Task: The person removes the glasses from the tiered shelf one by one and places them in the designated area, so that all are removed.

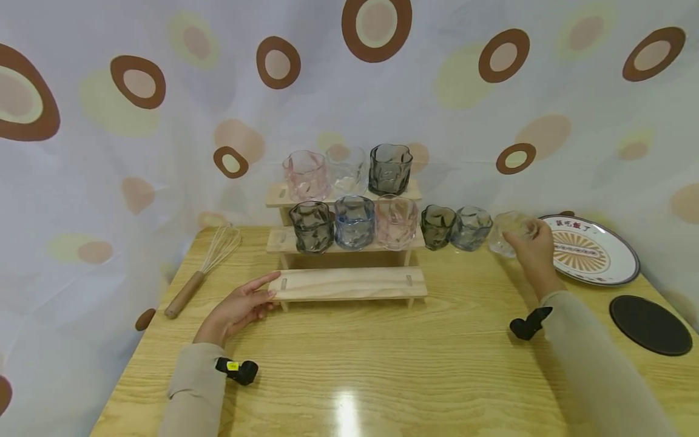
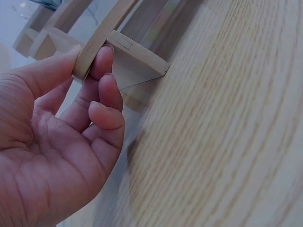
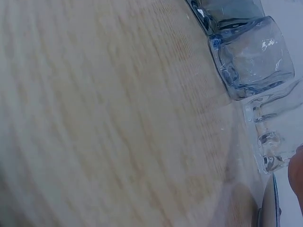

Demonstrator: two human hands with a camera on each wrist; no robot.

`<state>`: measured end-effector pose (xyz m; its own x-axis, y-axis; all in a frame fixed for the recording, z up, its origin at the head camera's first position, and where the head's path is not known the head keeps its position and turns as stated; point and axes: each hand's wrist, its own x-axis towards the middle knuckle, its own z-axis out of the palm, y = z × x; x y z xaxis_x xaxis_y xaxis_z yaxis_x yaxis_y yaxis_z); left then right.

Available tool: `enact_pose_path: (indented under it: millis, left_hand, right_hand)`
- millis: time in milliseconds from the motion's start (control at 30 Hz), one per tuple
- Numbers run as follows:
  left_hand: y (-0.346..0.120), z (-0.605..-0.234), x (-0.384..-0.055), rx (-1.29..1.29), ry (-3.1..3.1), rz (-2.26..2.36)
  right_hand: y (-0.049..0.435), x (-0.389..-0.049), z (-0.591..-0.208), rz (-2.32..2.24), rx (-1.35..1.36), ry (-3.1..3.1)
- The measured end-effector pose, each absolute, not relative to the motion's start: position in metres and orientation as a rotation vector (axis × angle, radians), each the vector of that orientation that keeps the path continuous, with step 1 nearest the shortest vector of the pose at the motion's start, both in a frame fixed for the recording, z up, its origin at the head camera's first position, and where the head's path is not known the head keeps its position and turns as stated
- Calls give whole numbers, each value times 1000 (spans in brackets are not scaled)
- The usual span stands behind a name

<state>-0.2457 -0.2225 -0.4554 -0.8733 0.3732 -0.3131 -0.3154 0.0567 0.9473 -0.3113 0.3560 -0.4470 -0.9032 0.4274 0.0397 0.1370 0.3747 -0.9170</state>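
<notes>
At the left end of the bottom step of a wooden tiered stand [image 1: 349, 284], my left hand [image 1: 240, 308] pinches the board's edge between thumb and fingers. The left wrist view shows the board end [image 2: 87, 59] in that pinch, the other fingers curled below. On the right, my right hand [image 1: 534, 252] grips a clear wavy glass [image 1: 499, 235] near the table top. Beside it stand a blue-grey glass [image 1: 471, 229] and a dark green glass [image 1: 437, 227]. Only a bit of the right hand's finger [image 3: 296, 175] shows in the right wrist view, at the clear glass's side.
Pink [image 1: 307, 176], clear [image 1: 346, 171] and grey [image 1: 390, 170] glasses stand on the top step. Dark grey [image 1: 312, 227], blue [image 1: 355, 223] and pink [image 1: 395, 223] ones fill the middle step. A whisk [image 1: 191, 285] lies left; a plate [image 1: 622, 258] and black disc [image 1: 650, 325] lie right.
</notes>
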Motion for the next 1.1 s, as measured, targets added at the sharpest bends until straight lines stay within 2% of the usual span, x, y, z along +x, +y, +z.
enact_pose_path:
  millis: [433,1100]
  left_hand:
    - [-222,-455,-248,49,1851,1870]
    - [-224,-457,-247,78,1844,1880]
  right_hand:
    - [361,-327,-458,1597,-564,-2338]
    - [365,-325,-452,1474,-348,-2517]
